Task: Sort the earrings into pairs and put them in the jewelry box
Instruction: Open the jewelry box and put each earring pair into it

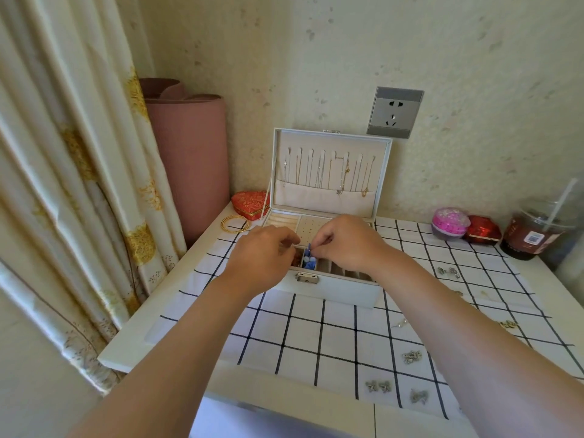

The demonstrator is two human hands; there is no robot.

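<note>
The white jewelry box [341, 287] stands open on the checked cloth, necklaces hanging inside its raised lid [330, 170]. Both hands hover over its front compartments. My right hand [349, 241] pinches a small blue earring [309, 248] just above a compartment that holds other blue earrings [309, 263]. My left hand [264, 257] is curled beside it over the left compartment with reddish pieces; whether it holds anything is hidden. Several silver earring pairs lie on the cloth to the right: [379, 386], [418, 396], [411, 356], [448, 272].
A red heart-shaped box [249, 200] and gold bangles [234, 223] lie left of the jewelry box. A pink round case [450, 224], a red box [483, 231] and a drink cup with a straw [534, 235] stand at the back right. Curtain [79, 184] and pink roll [189, 159] at left.
</note>
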